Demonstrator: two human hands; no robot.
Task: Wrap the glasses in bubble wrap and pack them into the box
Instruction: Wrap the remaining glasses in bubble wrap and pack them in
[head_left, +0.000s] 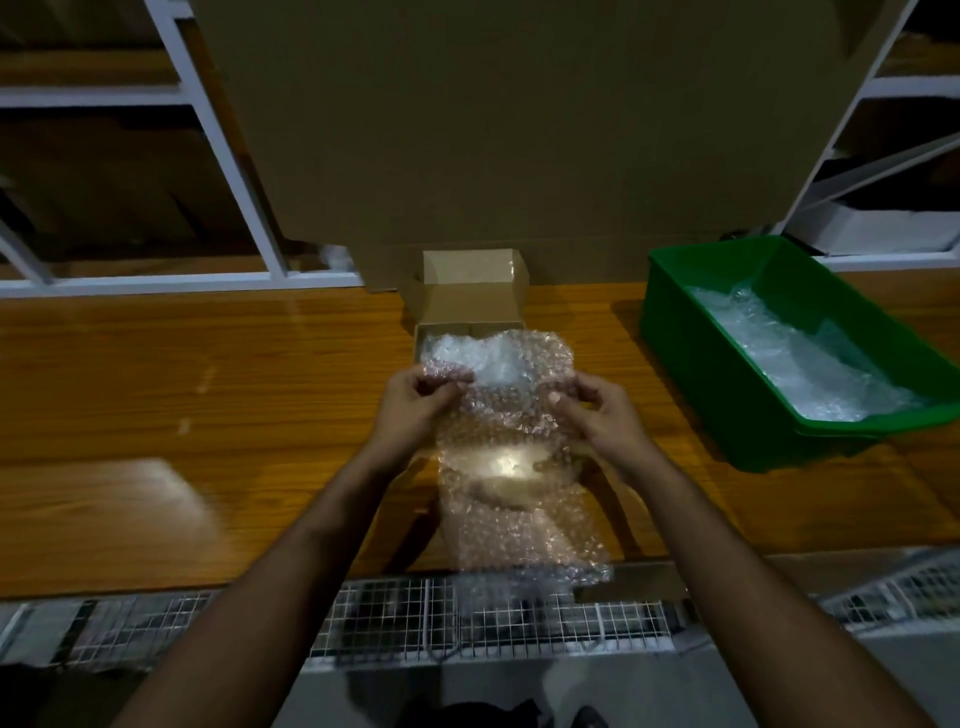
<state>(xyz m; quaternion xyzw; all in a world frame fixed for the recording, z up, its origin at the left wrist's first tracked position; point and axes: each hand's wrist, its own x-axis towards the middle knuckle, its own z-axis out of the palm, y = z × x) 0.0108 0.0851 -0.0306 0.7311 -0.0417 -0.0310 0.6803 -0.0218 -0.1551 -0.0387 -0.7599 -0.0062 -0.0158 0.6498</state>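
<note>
A person holds a sheet of bubble wrap (511, 467) up over the wooden bench (208, 374), the sheet hanging from its top corners down past the near edge. The left hand (415, 397) pinches the upper left corner with fingers curled on the film; the right hand (597, 408) pinches the upper right corner the same way. Just behind the sheet sits the small open cardboard box (467, 296), its lid flap upright, and something pale and wrapped seems to lie in it, though the sheet hides most of it. No bare glass can be made out; a bright patch low in the sheet may be only glare. A green bin (727, 374) to the right holds more wrap.

The wrap looks very light, limp and a little slippery, so it will sag and fold on itself unless held taut at two corners, as it is here. Glasses, judging by the task, will be stiff, smooth and fragile; each is probably best taken round the body rather than by the rim, and rolled snugly so nothing slides loose
</note>
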